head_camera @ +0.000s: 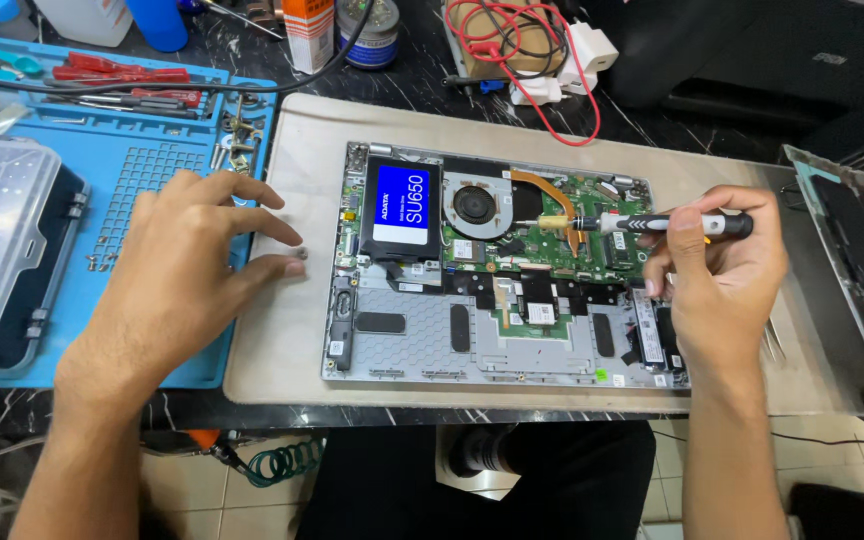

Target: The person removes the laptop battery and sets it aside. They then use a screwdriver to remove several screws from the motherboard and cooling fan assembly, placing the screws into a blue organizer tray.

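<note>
beige mat [292,370]: right hand [722,270] holds screwdriver [652,223] over laptop [402,340].

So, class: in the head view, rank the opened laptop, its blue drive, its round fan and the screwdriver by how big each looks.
1. opened laptop
2. blue drive
3. screwdriver, long but thin, so close to the drive
4. round fan

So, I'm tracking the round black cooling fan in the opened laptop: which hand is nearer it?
Right. The right hand holds a screwdriver just right of the fan; left hand rests beyond the laptop's left edge.
</note>
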